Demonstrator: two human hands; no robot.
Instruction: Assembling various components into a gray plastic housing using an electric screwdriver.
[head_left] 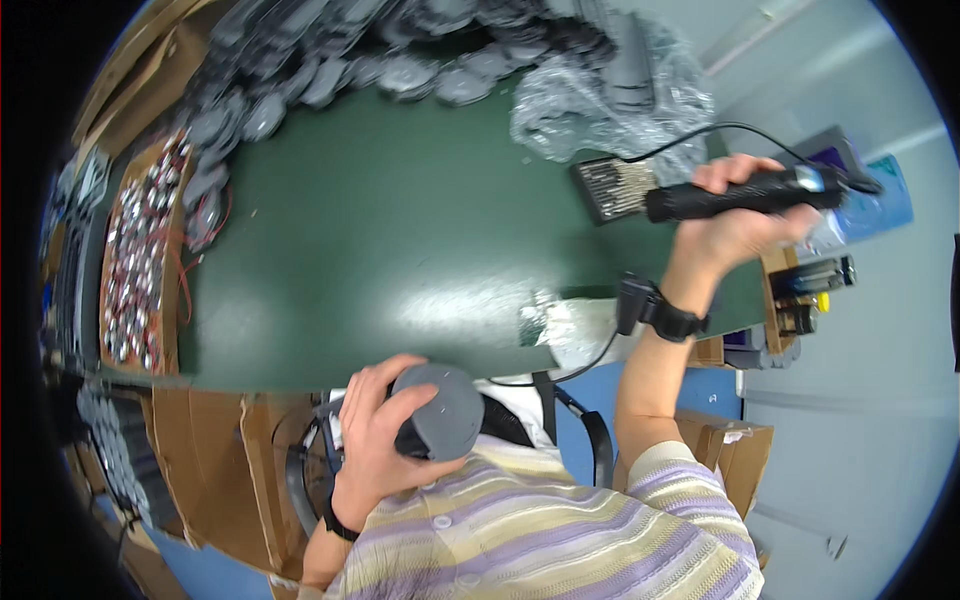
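My left hand [372,440] is closed around a grey, round-faced plastic housing [452,415], held just off the near edge of the green table [350,230]. Its flat disc faces up, and my thumb lies across it. On the right, my right hand [738,235] grips a black electric screwdriver [690,203] that lies nearly level and points left. The screwdriver's front end is at the right side of a small dark tray [592,200] of screws in rows. Whether its tip touches a screw cannot be made out.
Piles of grey plastic parts [405,75] line the far edge. A cardboard box [170,310] of small silver parts with red wires stands at left. Clear plastic wrap [570,110] lies beyond the screw tray; a clear bag [580,325] sits near the front edge. A black cable [740,125] trails from the screwdriver.
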